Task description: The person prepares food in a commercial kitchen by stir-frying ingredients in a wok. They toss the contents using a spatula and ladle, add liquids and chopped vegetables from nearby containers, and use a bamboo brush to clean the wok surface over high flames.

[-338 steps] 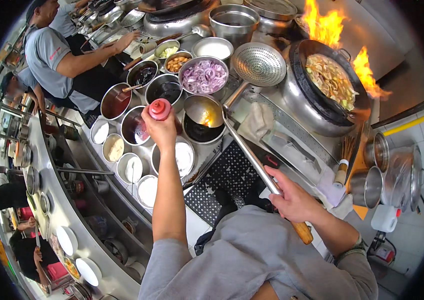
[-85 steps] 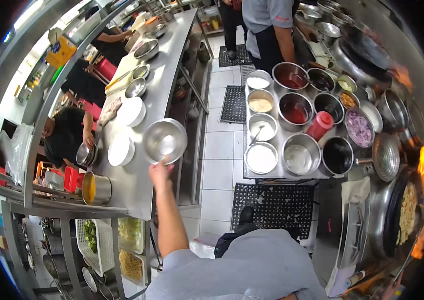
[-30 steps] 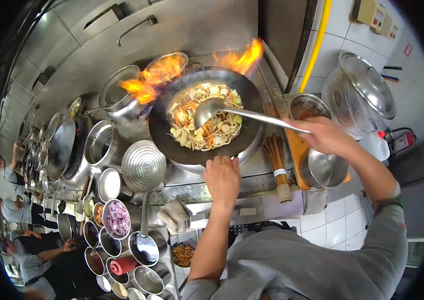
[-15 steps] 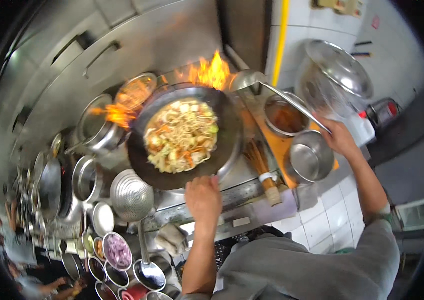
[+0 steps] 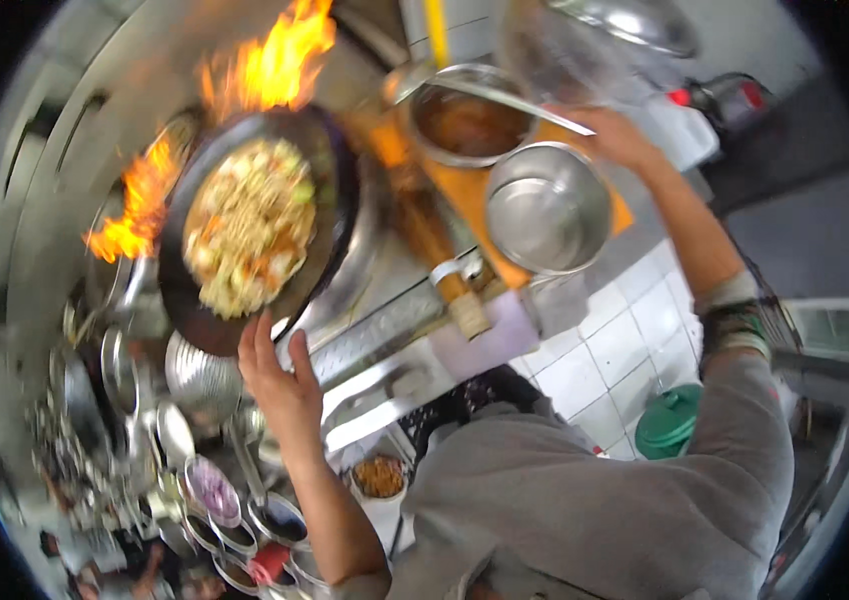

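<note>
A dark wok point(image 5: 333, 225) holds noodles with mixed vegetables point(image 5: 250, 230), orange and pale green pieces among them. Flames point(image 5: 280, 60) rise behind it and along its left side. At the wok's near rim is my left hand point(image 5: 283, 385), fingers stretched and apart; whether the fingertips touch the rim I cannot tell. My right hand point(image 5: 617, 138) grips the end of a long-handled ladle point(image 5: 510, 98). The ladle's bowl lies to the left, just beyond a metal pot of brown liquid point(image 5: 473, 122), with its handle crossing over that pot.
An empty steel pot point(image 5: 550, 210) stands on the orange board point(image 5: 460, 205). Next to it lies a bamboo brush point(image 5: 460, 300). A perforated strainer point(image 5: 200, 375) and several ingredient bowls, one with purple pieces point(image 5: 213, 490), are at the left. A green lidded bucket point(image 5: 670, 420) sits on the floor; other people are at far left.
My left hand's fingers have gone from closed at the wok's rim to spread. The ladle has come over the brown-liquid pot. The whole view has turned, and the flames are taller.
</note>
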`<state>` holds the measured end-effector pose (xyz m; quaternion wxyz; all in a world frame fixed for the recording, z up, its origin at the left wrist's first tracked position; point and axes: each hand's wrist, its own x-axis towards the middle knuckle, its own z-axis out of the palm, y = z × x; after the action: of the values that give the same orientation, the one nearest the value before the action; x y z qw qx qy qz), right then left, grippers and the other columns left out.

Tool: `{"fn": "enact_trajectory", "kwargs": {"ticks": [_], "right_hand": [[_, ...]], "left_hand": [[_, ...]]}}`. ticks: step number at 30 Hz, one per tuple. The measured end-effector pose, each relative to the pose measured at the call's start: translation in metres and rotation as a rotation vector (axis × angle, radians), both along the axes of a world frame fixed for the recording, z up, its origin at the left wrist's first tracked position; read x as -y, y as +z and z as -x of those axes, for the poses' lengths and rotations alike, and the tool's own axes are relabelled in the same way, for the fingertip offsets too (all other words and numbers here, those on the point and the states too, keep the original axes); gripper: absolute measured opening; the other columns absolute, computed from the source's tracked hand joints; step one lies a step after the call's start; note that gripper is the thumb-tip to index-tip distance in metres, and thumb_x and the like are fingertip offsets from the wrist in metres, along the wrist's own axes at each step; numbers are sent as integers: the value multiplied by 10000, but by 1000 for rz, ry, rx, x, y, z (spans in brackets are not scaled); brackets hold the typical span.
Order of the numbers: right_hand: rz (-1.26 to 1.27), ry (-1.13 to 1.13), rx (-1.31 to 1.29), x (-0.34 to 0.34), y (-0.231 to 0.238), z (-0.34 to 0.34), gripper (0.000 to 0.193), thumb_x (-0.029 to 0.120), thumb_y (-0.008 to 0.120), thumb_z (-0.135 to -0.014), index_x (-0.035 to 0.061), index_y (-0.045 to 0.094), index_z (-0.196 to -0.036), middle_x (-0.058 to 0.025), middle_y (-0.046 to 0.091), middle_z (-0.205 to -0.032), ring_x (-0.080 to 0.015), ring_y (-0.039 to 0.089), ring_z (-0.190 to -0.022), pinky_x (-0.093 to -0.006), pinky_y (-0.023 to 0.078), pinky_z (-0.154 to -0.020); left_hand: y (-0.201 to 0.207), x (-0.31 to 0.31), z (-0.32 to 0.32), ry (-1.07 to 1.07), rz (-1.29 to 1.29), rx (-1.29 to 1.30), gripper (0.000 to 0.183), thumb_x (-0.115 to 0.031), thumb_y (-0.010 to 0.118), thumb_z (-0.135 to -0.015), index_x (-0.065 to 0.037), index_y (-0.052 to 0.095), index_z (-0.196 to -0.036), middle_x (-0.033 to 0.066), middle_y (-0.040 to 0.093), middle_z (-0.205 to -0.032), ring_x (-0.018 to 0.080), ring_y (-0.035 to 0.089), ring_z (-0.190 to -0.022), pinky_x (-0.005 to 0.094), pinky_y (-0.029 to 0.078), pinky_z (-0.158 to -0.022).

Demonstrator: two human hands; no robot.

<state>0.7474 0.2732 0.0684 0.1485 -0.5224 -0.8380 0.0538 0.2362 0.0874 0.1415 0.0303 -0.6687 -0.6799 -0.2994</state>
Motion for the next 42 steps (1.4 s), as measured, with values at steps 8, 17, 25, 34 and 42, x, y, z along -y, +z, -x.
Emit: {"fn": "enact_trajectory", "kwargs": {"ticks": [8, 17, 25, 34, 42], "right_hand": [[-13, -497, -189, 175, 104, -36, 469, 177, 567, -980, 119, 470, -1436, -132, 564, -1320, -187, 569, -1141, -331, 444, -983], [337, -371, -431, 330, 59, 109, 409, 62, 641, -890, 101, 608, -1295, -77, 652, -984, -112, 583, -754, -253, 489, -687], [391, -510, -543, 435, 26, 113, 393, 35, 636, -877, 71, 620, -1268, -43, 620, -845, -85, 540, -675, -234, 472, -635], [406, 179, -696, 410, 55, 281, 763, 378, 750, -812, 101, 422, -1443, -189, 480, -1339, -346, 502, -1208, -410, 445, -999], [580, 387, -727, 407, 42, 293, 550, 326, 711, -839, 22, 511, -1252, -190, 585, -1118, -347, 608, -1045, -403, 491, -892]], "left_hand": [[-47, 190, 117, 588, 244, 405, 479, -250, 651, -925, 67, 534, -1265, 223, 589, -1178, 304, 583, -1095, 373, 454, -921], [-156, 157, 176, 663, 275, 1119, 626, -439, 683, -879, 114, 568, -1149, 221, 620, -1114, 266, 591, -1045, 347, 451, -913], [-163, 153, 143, 129, 154, 640, 541, -160, 716, -831, 4, 482, -1290, 163, 588, -1201, 239, 573, -1079, 340, 474, -892], [-54, 227, 9, 50, 291, 1973, 571, -364, 627, -932, -34, 443, -1360, 129, 560, -1292, 281, 562, -1171, 430, 466, -974], [-73, 294, -74, -78, 164, 1865, 659, -558, 518, -941, -74, 421, -1377, 88, 522, -1342, 245, 477, -1271, 430, 336, -1090]]}}
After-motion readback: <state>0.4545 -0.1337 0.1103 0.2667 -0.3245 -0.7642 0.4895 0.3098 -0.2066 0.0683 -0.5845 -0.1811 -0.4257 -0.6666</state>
